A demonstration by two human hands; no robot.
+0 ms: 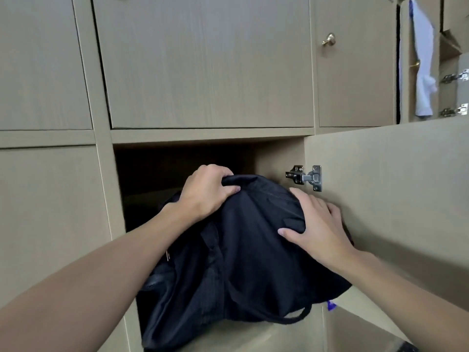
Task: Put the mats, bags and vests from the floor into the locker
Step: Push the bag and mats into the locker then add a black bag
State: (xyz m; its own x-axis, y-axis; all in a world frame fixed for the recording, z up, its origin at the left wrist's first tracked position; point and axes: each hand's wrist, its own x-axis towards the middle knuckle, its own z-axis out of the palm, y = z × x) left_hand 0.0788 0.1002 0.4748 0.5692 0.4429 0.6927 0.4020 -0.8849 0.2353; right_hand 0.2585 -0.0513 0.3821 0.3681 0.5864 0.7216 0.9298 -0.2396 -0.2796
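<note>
Two hands hold a dark bag [253, 250] at the mouth of an open locker [276, 158].

The left hand [208, 191] grips the bag's top edge, fingers curled over a fold of fabric. The right hand [317, 222] lies released against the bag's right side, fingers spread and pressing. The bag's top is in the opening, and its lower part bulges out over the front edge. A strap [291, 319] loops below it, with a purple tag [330, 304] at its right. The open door [393, 186] stands just beside the right hand, its hinge [307, 177] near the bag's top. The inside is too dark to read. The doors above are closed, one with a brass knob [329, 39]. A white cloth [422, 59] hangs at the far right.
</note>
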